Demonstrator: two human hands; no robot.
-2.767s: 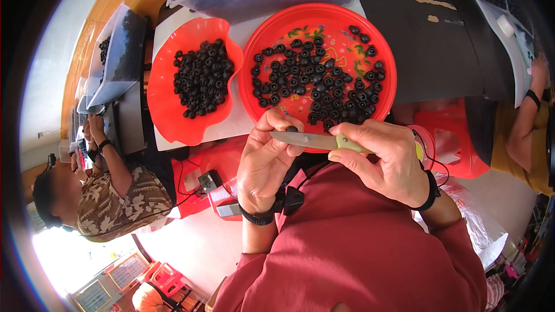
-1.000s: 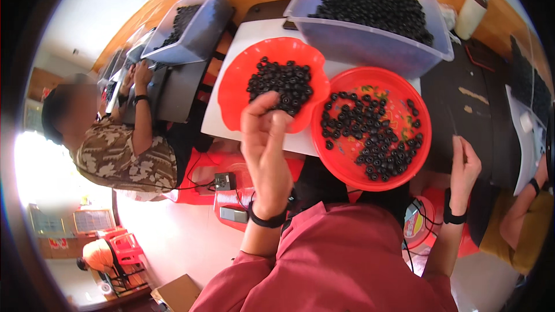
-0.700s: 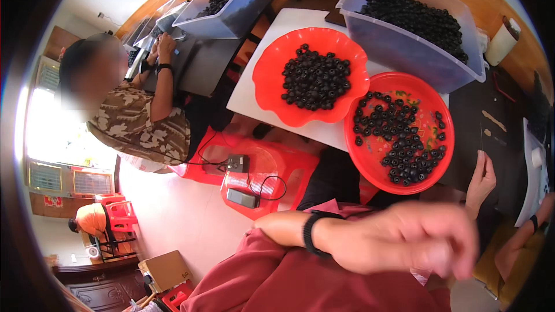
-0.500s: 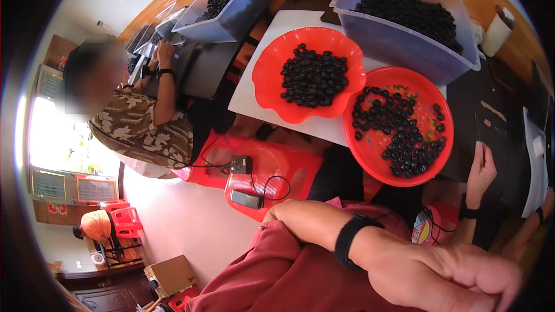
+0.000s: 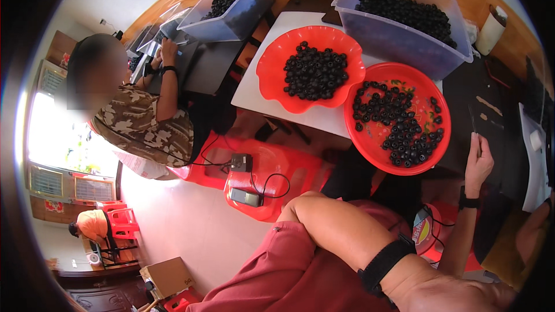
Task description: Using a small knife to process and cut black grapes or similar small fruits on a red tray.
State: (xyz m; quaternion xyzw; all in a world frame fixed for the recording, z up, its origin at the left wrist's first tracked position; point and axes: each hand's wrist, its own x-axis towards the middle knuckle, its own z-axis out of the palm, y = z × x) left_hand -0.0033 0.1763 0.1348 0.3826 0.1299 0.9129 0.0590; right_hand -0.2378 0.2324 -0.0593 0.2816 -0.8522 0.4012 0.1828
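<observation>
My right hand (image 5: pixel 479 159) is raised at the right, with a black band on its wrist. Its fingertips are pinched on a thin, needle-like rod (image 5: pixel 473 120) that points away over the dark tabletop. My left forearm, also banded, crosses the front of my red shirt. At the lower edge my left hand (image 5: pixel 462 296) is partly cut off, and its fingers cannot be made out. A round red tray (image 5: pixel 352 138) of loose black beads (image 5: pixel 404 144) lies left of my right hand. Beside it, a scalloped red bowl (image 5: pixel 272 89) holds a heap of similar beads.
Behind the bowls stands a clear plastic bin (image 5: pixel 399 52) full of black beads; another bin (image 5: pixel 225 26) is farther left. A person (image 5: pixel 150 121) works there. Red stools (image 5: pixel 272 167) bear a cabled device (image 5: pixel 245 197). A white roll-like cylinder (image 5: pixel 491 32) stands far right.
My left hand has dropped toward the lower edge, and its forearm shows at a steeper slant. The right hand stays pinched on the rod, slightly farther left and away. The view has shifted a little.
</observation>
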